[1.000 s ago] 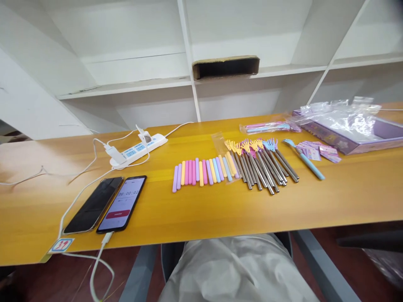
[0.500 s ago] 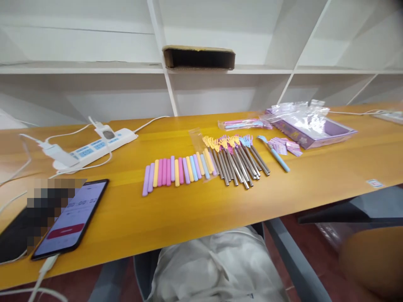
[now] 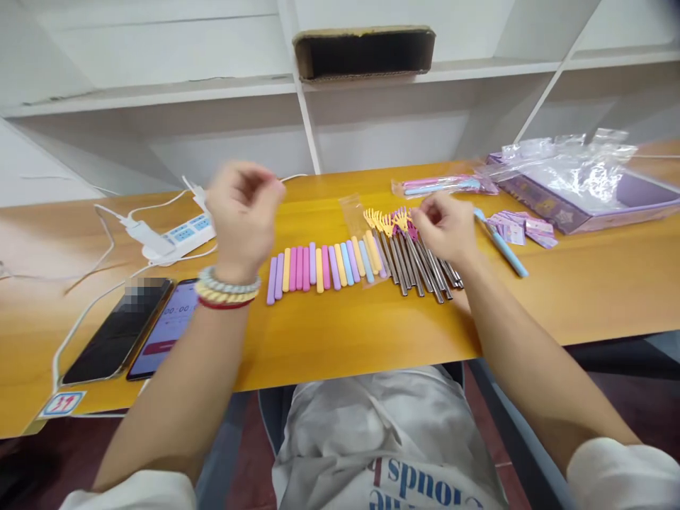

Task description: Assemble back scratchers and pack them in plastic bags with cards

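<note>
My left hand [image 3: 245, 212], a little blurred, is raised above the table left of the handle row, fingers curled toward the thumb and nothing visible in them. Over the claw ends of the back scratchers [image 3: 409, 258] is my right hand [image 3: 446, 225]. Its fingers are curled and their grip is hidden. These scratchers have yellow, purple and blue claws on metal rods, heaped together. Beside them lies a row of pastel handles [image 3: 313, 268] in purple, yellow, pink and blue. One assembled blue back scratcher [image 3: 502, 244] lies right of my right hand.
Purple cards [image 3: 523, 228] and a purple box [image 3: 576, 212] holding clear bags stand at right. Bagged scratchers [image 3: 440, 185] lie behind the heap. At left are a power strip [image 3: 183, 237], cables and two phones [image 3: 120, 329]. A cardboard box [image 3: 366, 53] sits on the shelf.
Both my hands have come into view and risen over the table, the right one reaching the scratcher heap. The camera view has shifted. The handles and scratchers look unmoved.
</note>
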A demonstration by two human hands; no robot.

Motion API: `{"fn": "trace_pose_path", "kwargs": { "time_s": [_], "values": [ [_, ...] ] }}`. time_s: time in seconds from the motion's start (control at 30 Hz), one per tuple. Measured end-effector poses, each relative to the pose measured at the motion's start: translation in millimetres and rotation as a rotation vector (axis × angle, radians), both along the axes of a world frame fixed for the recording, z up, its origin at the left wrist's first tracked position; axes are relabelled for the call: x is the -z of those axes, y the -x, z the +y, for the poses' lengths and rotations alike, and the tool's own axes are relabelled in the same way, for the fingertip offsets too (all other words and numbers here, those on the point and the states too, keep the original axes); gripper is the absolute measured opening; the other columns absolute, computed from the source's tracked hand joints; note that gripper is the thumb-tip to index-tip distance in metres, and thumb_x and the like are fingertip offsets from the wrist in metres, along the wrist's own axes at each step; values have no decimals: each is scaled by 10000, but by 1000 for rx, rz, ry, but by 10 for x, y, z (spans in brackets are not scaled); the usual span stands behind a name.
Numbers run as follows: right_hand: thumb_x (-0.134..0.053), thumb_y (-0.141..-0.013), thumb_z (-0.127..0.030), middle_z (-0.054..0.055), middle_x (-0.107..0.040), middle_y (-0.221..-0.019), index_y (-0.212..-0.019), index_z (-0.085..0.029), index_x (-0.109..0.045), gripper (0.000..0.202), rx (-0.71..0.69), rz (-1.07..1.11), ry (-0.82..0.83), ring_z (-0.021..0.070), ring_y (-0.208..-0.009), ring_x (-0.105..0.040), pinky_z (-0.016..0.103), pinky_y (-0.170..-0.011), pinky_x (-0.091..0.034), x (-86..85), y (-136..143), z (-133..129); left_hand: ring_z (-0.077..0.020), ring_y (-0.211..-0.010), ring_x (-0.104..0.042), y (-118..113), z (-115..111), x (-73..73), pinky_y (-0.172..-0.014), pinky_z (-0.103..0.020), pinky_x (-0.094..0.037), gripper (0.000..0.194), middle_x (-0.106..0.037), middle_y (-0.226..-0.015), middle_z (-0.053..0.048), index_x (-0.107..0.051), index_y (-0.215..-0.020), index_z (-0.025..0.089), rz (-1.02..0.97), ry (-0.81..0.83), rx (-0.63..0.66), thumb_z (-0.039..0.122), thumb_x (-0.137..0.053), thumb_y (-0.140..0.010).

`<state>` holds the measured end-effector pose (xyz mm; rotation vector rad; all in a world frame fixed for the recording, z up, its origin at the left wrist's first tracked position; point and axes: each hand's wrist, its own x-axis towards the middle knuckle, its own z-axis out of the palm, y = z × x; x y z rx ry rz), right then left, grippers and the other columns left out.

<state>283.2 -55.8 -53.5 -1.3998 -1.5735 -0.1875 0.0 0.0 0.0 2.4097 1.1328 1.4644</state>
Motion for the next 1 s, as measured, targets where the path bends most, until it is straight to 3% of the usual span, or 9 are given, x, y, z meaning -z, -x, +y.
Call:
{"fn": "trace_pose_path", "kwargs": {
  "time_s": [0.1,0.2,0.27,0.47,0.67,0.87,1.0],
  "values": [
    [-522,-783,-294,-14,-519,-570,-736,-197,-545,110,-74,-109,195,119,-559,-474,275,-592,-368,108,94,3,-126,-771,-562,-150,-3,284,-728,-298,-483,138,-622,-834,-22,-589,-861,152,138,80,-10,260,-504,-851],
    [-506,-775,-283,4,-554,-617,-762,-187,-566,114,-104,-167,277,134,-611,-502,276,-619,-369,86,117,3,-190,-867,-571,-223,-30,524,-803,-350,-462,192,-629,-905,-56,-607,-884,166,436,116,42,321,-508,-828],
    [-499,-777,-283,9,-579,-641,-775,-181,-575,126,-104,-173,337,133,-607,-508,274,-616,-367,29,117,36,-215,-917,-560,-231,-49,603,-837,-366,-444,248,-620,-943,-75,-610,-914,164,546,118,59,358,-470,-846],
    [-496,-806,-358,14,-584,-609,-772,-184,-567,191,-148,-318,535,139,-598,-522,257,-587,-339,-55,223,138,-227,-966,-537,-258,-171,659,-874,-372,-422,350,-597,-1002,-85,-578,-1051,160,635,107,142,423,-457,-854],
    [-510,-794,-423,38,-609,-670,-811,-176,-534,248,-50,-336,634,152,-610,-532,245,-547,-298,153,386,111,-228,-943,-545,-331,-269,743,-869,-382,-419,359,-588,-1002,-82,-581,-1005,171,698,102,257,468,-456,-848],
    [-530,-772,-291,28,-621,-676,-884,-179,-514,160,-124,-163,675,138,-591,-549,230,-546,-337,317,428,113,-234,-985,-535,-343,-282,793,-903,-381,-402,373,-571,-1054,-91,-589,-1039,179,687,92,241,464,-515,-809],
    [-531,-754,-191,5,-620,-673,-892,-178,-517,139,-183,-42,592,123,-584,-554,231,-573,-379,326,402,110,-230,-993,-526,-346,-291,794,-919,-377,-388,401,-568,-1072,-95,-584,-1059,157,676,114,256,467,-512,-816]
  ]
}}
